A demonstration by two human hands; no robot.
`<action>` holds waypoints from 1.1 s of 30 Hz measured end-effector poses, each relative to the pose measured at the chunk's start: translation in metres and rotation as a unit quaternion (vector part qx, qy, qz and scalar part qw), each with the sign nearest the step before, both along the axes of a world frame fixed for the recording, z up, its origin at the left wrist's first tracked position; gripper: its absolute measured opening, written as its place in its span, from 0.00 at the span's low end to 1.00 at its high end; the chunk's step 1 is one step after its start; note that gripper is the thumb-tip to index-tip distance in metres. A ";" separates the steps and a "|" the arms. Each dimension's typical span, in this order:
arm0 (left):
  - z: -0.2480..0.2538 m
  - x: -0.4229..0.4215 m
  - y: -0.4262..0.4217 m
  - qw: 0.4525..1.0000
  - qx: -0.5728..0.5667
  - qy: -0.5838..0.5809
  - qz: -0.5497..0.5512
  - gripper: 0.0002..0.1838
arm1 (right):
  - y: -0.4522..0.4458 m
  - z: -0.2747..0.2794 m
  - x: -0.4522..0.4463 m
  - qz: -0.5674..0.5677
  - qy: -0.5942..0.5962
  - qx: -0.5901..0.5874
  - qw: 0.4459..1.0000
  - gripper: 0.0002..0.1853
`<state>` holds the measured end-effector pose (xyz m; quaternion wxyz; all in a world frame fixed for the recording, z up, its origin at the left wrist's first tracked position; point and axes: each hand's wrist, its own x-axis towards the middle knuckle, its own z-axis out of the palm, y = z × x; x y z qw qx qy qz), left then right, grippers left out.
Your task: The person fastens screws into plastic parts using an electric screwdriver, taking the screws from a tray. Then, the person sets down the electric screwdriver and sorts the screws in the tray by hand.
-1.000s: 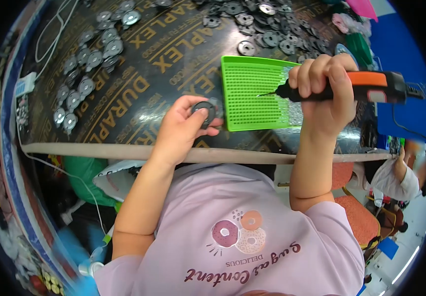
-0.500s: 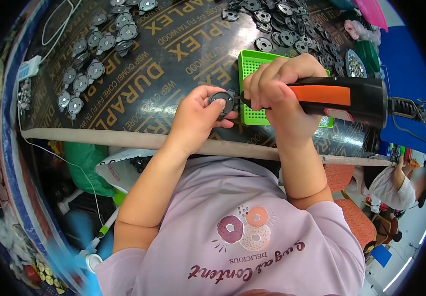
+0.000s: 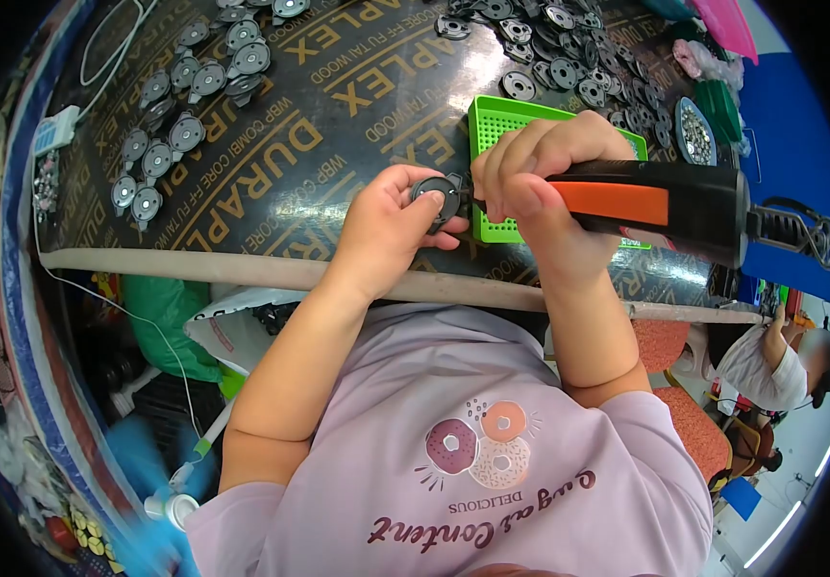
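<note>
Between the thumb and fingers of my left hand (image 3: 391,226) is a round black plastic part (image 3: 436,200), held just left of the green basket. My right hand (image 3: 559,183) is wrapped around a black and orange electric screwdriver (image 3: 617,202), which lies roughly level with its cord end to the right. Its tip points left at the round part and seems to touch it; the exact contact is too small to make out. Under my right hand sits the bright green perforated basket (image 3: 480,135), its contents mostly hidden by the hand and tool.
Several similar round parts (image 3: 208,79) lie at the table's left, and a pile of black parts (image 3: 564,72) is at the back right. A bowl of small metal pieces (image 3: 695,133) stands beyond the basket. Another person (image 3: 770,365) sits at far right.
The screwdriver's body has swung slightly down and left, with my right hand shifting along. My left hand and the round part have barely moved.
</note>
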<state>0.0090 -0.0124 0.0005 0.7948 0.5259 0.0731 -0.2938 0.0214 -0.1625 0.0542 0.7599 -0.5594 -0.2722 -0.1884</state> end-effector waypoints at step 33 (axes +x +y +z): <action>0.043 -0.050 0.104 0.879 0.215 -0.301 -0.302 0.11 | -0.064 0.031 -0.006 -0.009 0.039 0.018 0.999 0.12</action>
